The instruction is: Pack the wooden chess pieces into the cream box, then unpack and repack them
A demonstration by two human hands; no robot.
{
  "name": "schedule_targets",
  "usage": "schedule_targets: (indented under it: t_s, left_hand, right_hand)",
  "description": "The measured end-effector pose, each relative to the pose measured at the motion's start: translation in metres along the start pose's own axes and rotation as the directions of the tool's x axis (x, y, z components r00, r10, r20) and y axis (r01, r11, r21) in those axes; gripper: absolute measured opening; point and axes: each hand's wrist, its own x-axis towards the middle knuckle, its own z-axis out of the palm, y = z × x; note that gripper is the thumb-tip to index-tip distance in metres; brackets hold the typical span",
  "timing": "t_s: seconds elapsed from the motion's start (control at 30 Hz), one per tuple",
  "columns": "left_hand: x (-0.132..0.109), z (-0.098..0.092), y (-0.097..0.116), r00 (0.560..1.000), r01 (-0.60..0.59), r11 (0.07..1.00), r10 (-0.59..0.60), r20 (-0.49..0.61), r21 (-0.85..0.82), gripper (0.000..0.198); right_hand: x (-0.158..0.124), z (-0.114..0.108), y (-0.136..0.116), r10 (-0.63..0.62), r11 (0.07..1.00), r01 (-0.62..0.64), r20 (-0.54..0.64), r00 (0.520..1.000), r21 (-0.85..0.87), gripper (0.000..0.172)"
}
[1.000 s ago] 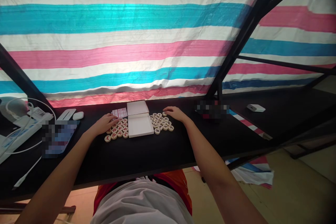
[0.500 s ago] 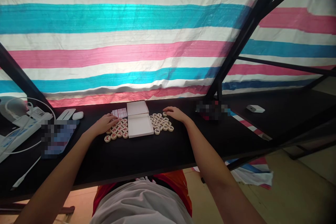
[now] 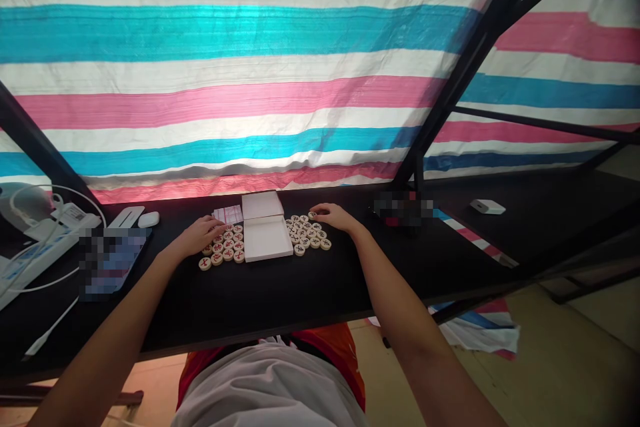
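An open white box (image 3: 269,238) lies on the black table with its lid half (image 3: 263,204) at the back. To its left are rows of round Chinese chess pieces with red characters (image 3: 228,255). My left hand (image 3: 200,235) rests over the outer back part of this group, fingers stretched out and covering some pieces. On the right sit more pieces with dark characters (image 3: 305,232), packed close to the box. My right hand (image 3: 334,215) has its fingertips closed at a dark-character piece (image 3: 313,215) on that group's back right edge.
A folded checked sheet (image 3: 229,214) lies behind the red pieces. Farther left are a phone-like blurred object (image 3: 113,267), a white earbud case (image 3: 149,219), a power strip (image 3: 55,233) and cables. A white charger (image 3: 487,207) sits far right. Black frame bars (image 3: 465,60) slant beside the striped sheet.
My right fingertips and the dark-character piece at them have shifted slightly left, toward the other pieces. My left hand has hardly moved.
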Motion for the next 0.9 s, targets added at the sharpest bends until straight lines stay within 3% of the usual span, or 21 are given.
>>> schedule_targets:
  t_s: [0.17,0.3,0.37,0.47,0.57,0.67,0.9]
  left_hand:
    - [0.0,0.0,-0.002,1.0,0.021,1.0,-0.021,0.0,0.021,0.057]
    - [0.0,0.0,-0.001,0.999,0.046,0.999,-0.046,-0.002,0.015,0.058]
    - [-0.001,0.0,0.001,0.999,0.049,0.999,-0.049,-0.002,0.002,0.058]
    - [-0.002,0.0,0.002,1.0,0.024,1.0,-0.025,-0.012,-0.018,0.056]
    - [-0.002,0.001,0.002,1.0,0.009,1.0,-0.009,-0.022,-0.02,0.056]
    - [-0.001,0.001,-0.001,0.999,0.027,1.0,-0.027,-0.02,-0.007,0.056]
    - [0.0,-0.001,0.001,1.0,0.005,1.0,-0.006,0.023,0.023,0.054]
  right_hand:
    - [-0.003,0.0,-0.008,0.018,0.998,-0.02,-0.03,0.999,-0.066,0.026]
    - [-0.005,0.0,-0.016,0.049,0.99,-0.065,-0.127,0.991,-0.126,0.021]
    - [-0.005,0.003,-0.025,0.015,0.988,-0.046,-0.199,0.98,-0.148,0.021]
    - [-0.007,0.013,-0.048,-0.12,0.985,0.083,-0.259,0.958,-0.151,0.021]
    - [-0.01,0.031,-0.078,-0.27,0.958,0.239,-0.216,0.938,-0.16,0.017]
    - [-0.012,0.051,-0.098,-0.349,0.921,0.318,-0.114,0.93,-0.225,0.012]
    - [-0.008,0.071,-0.098,-0.318,0.863,0.27,-0.045,0.947,-0.428,0.013]
